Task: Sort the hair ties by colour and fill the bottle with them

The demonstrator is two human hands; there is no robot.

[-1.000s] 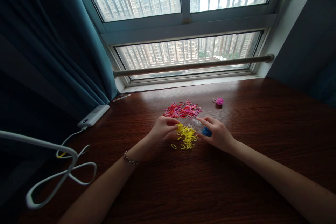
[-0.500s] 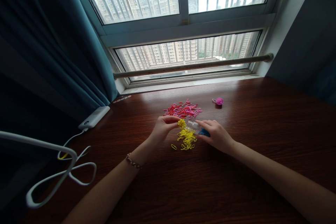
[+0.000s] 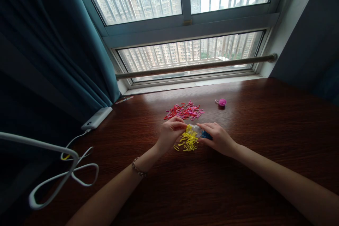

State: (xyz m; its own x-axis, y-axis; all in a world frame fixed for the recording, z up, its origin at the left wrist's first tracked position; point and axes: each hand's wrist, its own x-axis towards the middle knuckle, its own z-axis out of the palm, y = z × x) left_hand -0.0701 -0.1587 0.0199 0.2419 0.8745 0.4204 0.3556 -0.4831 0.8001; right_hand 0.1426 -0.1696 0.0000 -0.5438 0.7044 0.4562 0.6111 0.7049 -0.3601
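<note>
My right hand point(image 3: 218, 137) is closed round a small clear bottle point(image 3: 196, 130) with blue at its right end, lying on its side. At the bottle's left end, my left hand point(image 3: 172, 132) pinches some yellow rubber bands point(image 3: 189, 129), and part of them shows at the mouth or inside the clear wall; I cannot tell which. Below the bottle lies a loose pile of yellow bands point(image 3: 190, 144), with a single one apart on its left. Just beyond my hands a pile of red and pink bands point(image 3: 186, 111) is spread out.
A pink round trinket point(image 3: 222, 102) with a loop lies at the back right of the brown wooden table point(image 3: 259, 120). On the left are a white power strip point(image 3: 97, 118), a looped white cable point(image 3: 53, 145) and a blue curtain point(image 3: 87, 42). A window with a rail stands behind.
My left hand has moved right, bringing the clump of yellow bands up to the bottle's left end. My right hand has stayed nearly in place round the bottle.
</note>
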